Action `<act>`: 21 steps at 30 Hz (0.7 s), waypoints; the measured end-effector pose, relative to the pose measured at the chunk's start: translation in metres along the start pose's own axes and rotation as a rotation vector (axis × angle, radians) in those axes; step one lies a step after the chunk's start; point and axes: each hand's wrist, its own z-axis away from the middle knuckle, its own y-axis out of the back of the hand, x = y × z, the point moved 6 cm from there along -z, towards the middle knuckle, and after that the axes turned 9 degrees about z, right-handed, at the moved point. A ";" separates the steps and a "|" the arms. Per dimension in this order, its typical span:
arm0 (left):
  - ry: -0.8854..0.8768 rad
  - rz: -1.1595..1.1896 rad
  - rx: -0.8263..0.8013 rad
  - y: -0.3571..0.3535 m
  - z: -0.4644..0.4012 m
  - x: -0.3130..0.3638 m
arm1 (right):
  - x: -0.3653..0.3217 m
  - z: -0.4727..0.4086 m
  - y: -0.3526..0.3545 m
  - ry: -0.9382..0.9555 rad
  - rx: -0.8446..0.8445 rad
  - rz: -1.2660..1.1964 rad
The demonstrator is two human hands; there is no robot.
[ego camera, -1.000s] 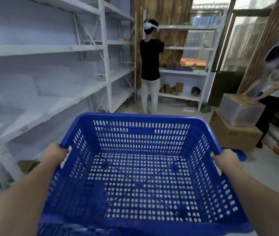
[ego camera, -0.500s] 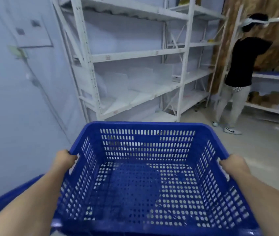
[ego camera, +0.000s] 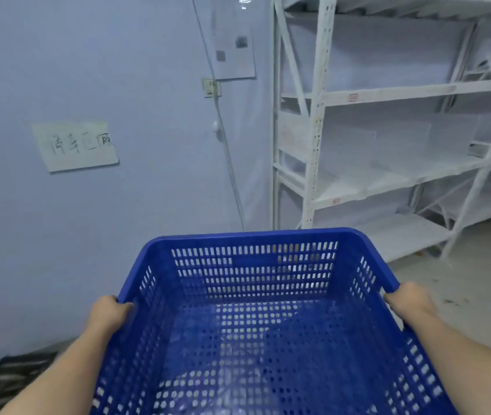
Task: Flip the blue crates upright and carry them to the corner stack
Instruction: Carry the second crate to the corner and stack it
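Handwritten wall sign, mostly illegible

A pale paper sign stuck on the blue wall carries a row of handwritten dark characters, too blurred to read with any certainty. Higher up, a printed sheet on the same wall shows two small dark square marks, possibly codes, with no legible text. Small reddish label tags sit on the beams of the white shelving; their print is too small to make out.
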 end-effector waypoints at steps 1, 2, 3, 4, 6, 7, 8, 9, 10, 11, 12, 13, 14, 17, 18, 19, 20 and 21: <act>0.022 0.007 0.020 0.016 -0.012 -0.014 | -0.025 0.002 -0.015 0.023 -0.018 -0.002; 0.046 0.016 0.039 0.031 -0.025 -0.027 | -0.049 0.005 -0.029 0.041 -0.032 -0.003; 0.064 0.039 0.058 0.045 -0.036 -0.039 | -0.072 0.008 -0.042 0.062 -0.042 -0.008; 0.080 0.049 0.074 0.059 -0.046 -0.051 | -0.094 0.011 -0.055 0.080 -0.054 -0.014; 0.115 0.035 0.123 0.084 -0.066 -0.073 | -0.134 0.017 -0.079 0.111 -0.084 -0.007; 0.137 0.027 0.145 0.094 -0.076 -0.085 | -0.154 0.020 -0.089 0.130 -0.094 0.014; 0.163 0.027 0.162 0.103 -0.085 -0.096 | -0.175 0.021 -0.099 0.147 -0.099 0.032; 0.188 0.020 0.173 0.110 -0.093 -0.106 | -0.194 0.021 -0.109 0.160 -0.106 0.041; 0.214 0.008 0.179 0.116 -0.102 -0.116 | -0.213 0.020 -0.118 0.170 -0.117 0.054; 0.250 -0.010 0.182 0.120 -0.111 -0.126 | -0.231 0.019 -0.127 0.178 -0.125 0.071; 0.285 -0.019 0.185 0.123 -0.119 -0.135 | -0.248 0.017 -0.137 0.191 -0.131 0.084; 0.315 -0.025 0.193 0.125 -0.126 -0.143 | -0.263 0.015 -0.145 0.200 -0.140 0.094; 0.342 -0.026 0.194 0.126 -0.133 -0.149 | -0.277 0.011 -0.155 0.213 -0.150 0.106; 0.401 -0.033 0.209 0.124 -0.159 -0.161 | -0.319 -0.006 -0.182 0.244 -0.181 0.151; 0.419 -0.035 0.219 0.123 -0.170 -0.162 | -0.333 -0.014 -0.191 0.256 -0.196 0.168; 0.432 -0.039 0.226 0.122 -0.183 -0.162 | -0.348 -0.023 -0.199 0.267 -0.209 0.179; 0.444 -0.044 0.229 0.121 -0.195 -0.160 | -0.362 -0.031 -0.205 0.277 -0.217 0.191; 0.453 -0.041 0.233 0.121 -0.208 -0.157 | -0.377 -0.040 -0.210 0.278 -0.221 0.191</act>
